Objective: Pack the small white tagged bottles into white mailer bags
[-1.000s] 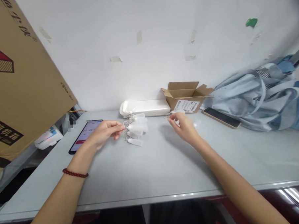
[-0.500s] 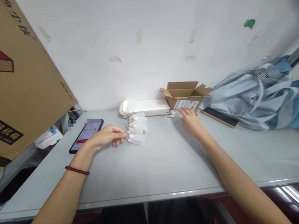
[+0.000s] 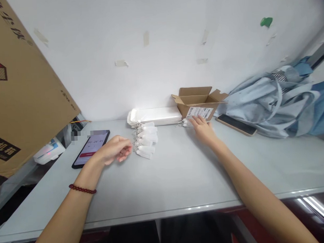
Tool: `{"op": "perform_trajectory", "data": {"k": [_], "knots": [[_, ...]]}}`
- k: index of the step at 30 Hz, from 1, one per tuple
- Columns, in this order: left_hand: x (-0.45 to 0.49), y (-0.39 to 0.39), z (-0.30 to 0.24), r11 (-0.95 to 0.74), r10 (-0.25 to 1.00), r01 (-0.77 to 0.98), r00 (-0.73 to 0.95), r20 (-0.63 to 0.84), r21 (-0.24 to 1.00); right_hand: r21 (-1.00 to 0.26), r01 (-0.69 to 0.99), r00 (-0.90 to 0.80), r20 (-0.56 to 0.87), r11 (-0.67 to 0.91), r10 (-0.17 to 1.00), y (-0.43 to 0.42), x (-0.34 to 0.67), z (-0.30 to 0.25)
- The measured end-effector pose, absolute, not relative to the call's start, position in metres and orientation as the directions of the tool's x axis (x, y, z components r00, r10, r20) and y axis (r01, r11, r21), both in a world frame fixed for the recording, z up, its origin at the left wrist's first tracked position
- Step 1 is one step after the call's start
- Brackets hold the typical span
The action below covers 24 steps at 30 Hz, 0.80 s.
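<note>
My left hand (image 3: pixel 117 150) is curled, with nothing visible in its fingers, just left of a row of small white tags (image 3: pixel 147 138) with thin string loops. These tags lie overlapping on the grey tabletop, their loops towards the left hand. My right hand (image 3: pixel 201 128) rests with fingers outstretched over another small bunch of white tags (image 3: pixel 187 123), in front of the open cardboard box (image 3: pixel 195 111). Its fingers partly hide that bunch. A stack of long white flat pieces (image 3: pixel 158 116) lies behind the row, against the wall.
A phone (image 3: pixel 90 149) with a running timer display lies to the left, another phone (image 3: pixel 236 124) to the right. Light blue cloth (image 3: pixel 265 99) is heaped at the far right. A large carton (image 3: pixel 29 95) leans in from the left, beside a white device (image 3: pixel 49 151).
My left hand has let go of the nearest tag in the row and drawn back slightly to the left. My right hand stays over the tags by the box. The view has shifted a little.
</note>
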State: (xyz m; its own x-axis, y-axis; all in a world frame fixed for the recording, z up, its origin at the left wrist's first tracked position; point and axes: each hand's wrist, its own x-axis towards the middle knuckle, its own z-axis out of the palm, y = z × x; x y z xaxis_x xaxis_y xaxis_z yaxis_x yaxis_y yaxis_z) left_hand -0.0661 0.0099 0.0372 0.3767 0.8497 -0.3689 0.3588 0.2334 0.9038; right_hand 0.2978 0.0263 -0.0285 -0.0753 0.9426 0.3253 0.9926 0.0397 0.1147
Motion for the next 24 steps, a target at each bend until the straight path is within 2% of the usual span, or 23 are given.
{"op": "perform_trajectory", "data": {"k": [5, 9, 13, 15, 17, 19, 22, 24], "knots": [[-0.056, 0.001, 0.035, 0.141, 0.717, 0.420, 0.581, -0.385, 0.896, 0.077, 0.995, -0.083, 0.364, 0.059, 0.928, 0.026, 0.294, -0.026], [-0.046, -0.006, 0.031, 0.055, 0.598, 0.486, 0.683, -0.419, 0.872, 0.068, 0.996, -0.071, 0.381, 0.049, 0.922, 0.024, 0.290, -0.025], [-0.039, -0.008, 0.027, -0.028, 0.610, 0.492, 0.698, -0.374, 0.870, 0.060, 0.997, -0.067, 0.398, 0.046, 0.915, 0.024, 0.286, -0.025], [-0.038, -0.008, 0.026, -0.044, 0.629, 0.492, 0.690, -0.358, 0.869, 0.010, 0.998, -0.055, 0.410, 0.056, 0.910, 0.024, 0.285, -0.024], [-0.038, -0.008, 0.026, -0.052, 0.635, 0.494, 0.687, -0.353, 0.868, -0.115, 0.991, -0.019, 0.426, 0.075, 0.905, 0.022, 0.283, -0.020], [-0.037, -0.008, 0.027, -0.049, 0.632, 0.492, 0.689, -0.354, 0.869, -0.316, 0.942, 0.036, 0.430, 0.112, 0.902, 0.017, 0.278, -0.014], [-0.035, -0.011, 0.028, -0.027, 0.647, 0.453, 0.687, -0.330, 0.891, -0.654, 0.739, 0.100, 0.346, 0.163, 0.933, 0.002, 0.264, 0.003], [-0.031, -0.013, 0.029, -0.003, 0.709, 0.377, 0.654, -0.264, 0.926, -0.810, 0.567, 0.069, 0.231, 0.153, 0.971, -0.010, 0.250, 0.014]]}}
